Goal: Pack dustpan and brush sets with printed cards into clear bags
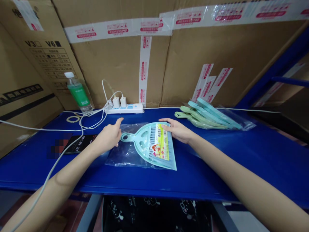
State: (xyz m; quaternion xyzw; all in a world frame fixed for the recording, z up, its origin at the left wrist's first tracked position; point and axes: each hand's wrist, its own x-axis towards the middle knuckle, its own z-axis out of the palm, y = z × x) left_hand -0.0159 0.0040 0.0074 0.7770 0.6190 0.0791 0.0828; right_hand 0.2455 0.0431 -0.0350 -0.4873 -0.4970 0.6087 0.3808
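A light teal dustpan-and-brush set (151, 145) with a yellow label lies in a clear plastic bag (125, 154) on the blue table (241, 161). My left hand (109, 135) rests on the bag's left end by the handle, fingers loosely curled. My right hand (177, 129) lies flat on the far right edge of the dustpan, fingers spread over the label's top.
A bag of several teal and green brush sets (210, 117) lies at the back right. A power strip (125, 109) with chargers, white cables (72, 129), a green-labelled bottle (78, 93) and a phone (79, 143) showing a timer sit at the left. Cardboard boxes (183, 64) wall the back.
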